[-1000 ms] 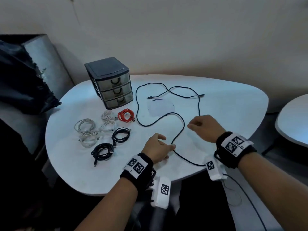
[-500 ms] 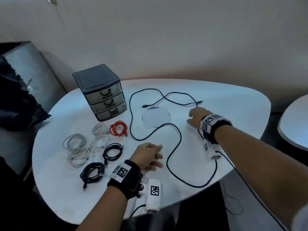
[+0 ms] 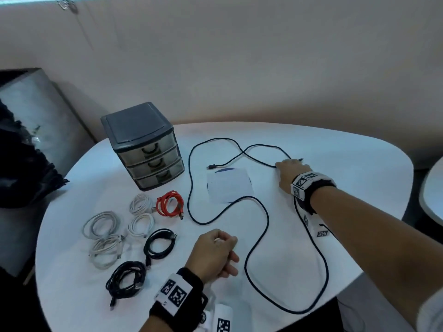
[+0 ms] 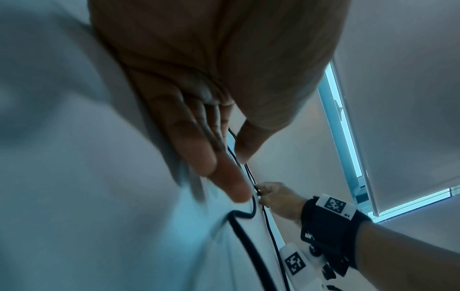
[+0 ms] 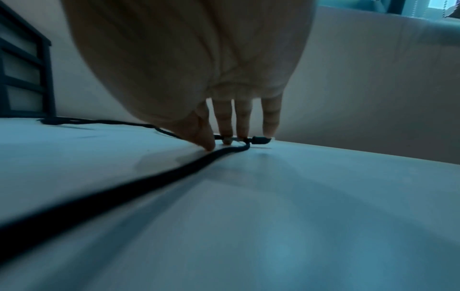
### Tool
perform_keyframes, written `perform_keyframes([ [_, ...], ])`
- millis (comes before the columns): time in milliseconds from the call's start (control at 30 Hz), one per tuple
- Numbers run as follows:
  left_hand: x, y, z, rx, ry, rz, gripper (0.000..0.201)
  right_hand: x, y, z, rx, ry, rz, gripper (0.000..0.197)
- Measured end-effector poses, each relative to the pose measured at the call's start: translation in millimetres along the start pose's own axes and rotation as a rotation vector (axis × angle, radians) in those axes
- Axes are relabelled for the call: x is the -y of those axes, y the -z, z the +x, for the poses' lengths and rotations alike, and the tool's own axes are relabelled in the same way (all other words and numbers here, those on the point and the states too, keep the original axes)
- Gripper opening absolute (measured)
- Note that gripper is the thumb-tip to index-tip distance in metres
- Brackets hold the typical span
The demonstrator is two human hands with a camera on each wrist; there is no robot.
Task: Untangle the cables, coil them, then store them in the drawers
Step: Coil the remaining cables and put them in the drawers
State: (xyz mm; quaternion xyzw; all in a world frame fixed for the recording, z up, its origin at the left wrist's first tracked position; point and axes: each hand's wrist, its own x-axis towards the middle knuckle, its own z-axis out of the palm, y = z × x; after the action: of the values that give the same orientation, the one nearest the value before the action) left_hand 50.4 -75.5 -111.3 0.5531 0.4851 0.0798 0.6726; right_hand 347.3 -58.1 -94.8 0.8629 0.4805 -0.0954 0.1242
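Observation:
A long black cable (image 3: 267,218) lies in loose loops across the white table (image 3: 347,164). My right hand (image 3: 279,165) reaches to the far end of it. In the right wrist view its thumb and fingertips (image 5: 227,137) come down on either side of the cable (image 5: 149,177), just behind the plug (image 5: 260,140), and pinch it against the table. My left hand (image 3: 230,245) hovers near the front with fingers loosely curled and holds nothing. The three-drawer unit (image 3: 143,144) stands at the back left, all drawers closed.
Several coiled cables lie left of my left hand: white ones (image 3: 102,226), a red one (image 3: 169,206) and two black ones (image 3: 159,244). A white sheet (image 3: 229,185) lies mid-table under the cable. A second table (image 3: 434,195) stands at the right.
My right hand has travelled from the cable's middle to its far plug end. My left hand let go of the cable and drew back a little.

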Motion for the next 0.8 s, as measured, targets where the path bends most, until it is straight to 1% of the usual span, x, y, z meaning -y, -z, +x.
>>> perform_keyframes([
  [67, -1.0, -0.1, -0.4, 0.002, 0.002, 0.006, 0.021, 2.4, 1.7, -6.9, -0.093, 0.013, -0.039, 0.029],
  [133, -2.6, -1.0, -1.9, 0.009, 0.000, 0.008, 0.022, 6.7, 4.8, -15.8, -0.099, 0.000, -0.010, 0.012],
  [167, -3.2, -1.5, -3.1, 0.013, 0.000, 0.009, 0.022, 10.2, 6.8, -21.2, -0.083, -0.012, 0.019, 0.010],
  [200, -4.2, -1.9, -4.7, 0.017, 0.002, 0.008, 0.023, 13.9, 8.4, -27.6, -0.071, -0.010, 0.063, 0.014],
  [267, -7.2, -1.6, -8.3, 0.029, 0.014, -0.005, 0.023, 23.6, 11.5, -44.1, -0.014, 0.038, 0.177, 0.038],
  [300, -9.3, -1.2, -10.4, 0.038, 0.014, -0.018, 0.023, 29.8, 13.5, -55.0, 0.017, 0.071, 0.267, 0.041],
  [333, -12.1, -1.1, -12.8, 0.045, 0.002, -0.024, 0.024, 36.8, 15.7, -66.8, 0.036, 0.099, 0.387, 0.033],
  [367, -15.8, -1.3, -15.9, 0.043, -0.028, -0.012, 0.025, 44.6, 17.7, -80.0, 0.034, 0.114, 0.543, 0.020],
  [400, -20.5, -2.5, -20.4, 0.037, -0.074, 0.012, 0.028, 52.9, 18.3, -94.2, 0.018, 0.120, 0.705, 0.014],
  [433, -25.2, -4.6, -25.9, 0.036, -0.125, 0.024, 0.032, 61.6, 18.5, -109.1, -0.005, 0.131, 0.835, 0.016],
  [467, -29.8, -7.8, -32.8, 0.047, -0.168, 0.011, 0.036, 70.5, 18.8, -124.3, -0.024, 0.161, 0.912, 0.020],
  [500, -33.6, -11.6, -40.4, 0.068, -0.200, -0.029, 0.038, 78.5, 18.6, -138.8, -0.043, 0.207, 0.928, 0.024],
  [600, -36.7, -16.9, -60.7, 0.091, -0.251, -0.236, 0.042, 95.0, 17.4, -174.2, -0.120, 0.326, 0.796, 0.034],
  [667, -31.2, -11.2, -70.7, 0.077, -0.248, -0.340, 0.037, 96.6, 20.1, -187.0, -0.199, 0.375, 0.726, 0.032],
  [733, -27.9, -1.7, -83.6, 0.059, -0.252, -0.392, 0.031, 95.5, 24.4, -195.9, -0.264, 0.437, 0.715, 0.028],
  [800, -30.1, 9.2, -100.6, 0.034, -0.302, -0.423, 0.029, 95.7, 29.0, -202.6, -0.305, 0.495, 0.722, 0.022],
])
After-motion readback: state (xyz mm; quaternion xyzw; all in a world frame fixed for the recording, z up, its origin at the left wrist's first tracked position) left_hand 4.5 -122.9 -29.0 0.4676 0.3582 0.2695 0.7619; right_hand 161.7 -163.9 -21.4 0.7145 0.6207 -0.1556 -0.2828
